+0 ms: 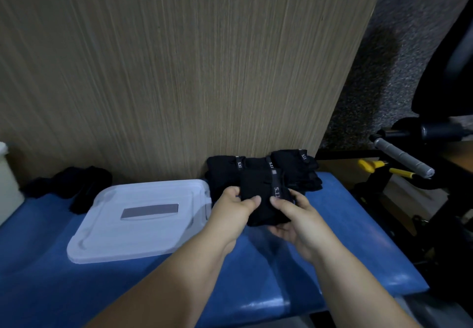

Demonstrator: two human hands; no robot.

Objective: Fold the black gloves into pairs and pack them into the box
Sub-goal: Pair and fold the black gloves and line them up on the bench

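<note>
A folded pair of black gloves (263, 194) with a grey lettered strap is held just above the blue padded bench (345, 238). My left hand (230, 212) grips its left side, thumb on top. My right hand (297, 220) grips its right side from below, thumb on top. Behind it, several more folded black gloves (294, 166) lie in a row against the wooden panel. A loose heap of black gloves (71, 184) lies at the far left of the bench. The clear plastic box (143, 220) with its lid on sits left of my hands.
A wood-grain panel (179, 71) rises right behind the bench. To the right stand black equipment with a grey handle (404, 158) and yellow-handled parts (368, 166). A pale container (7, 174) is at the far left edge.
</note>
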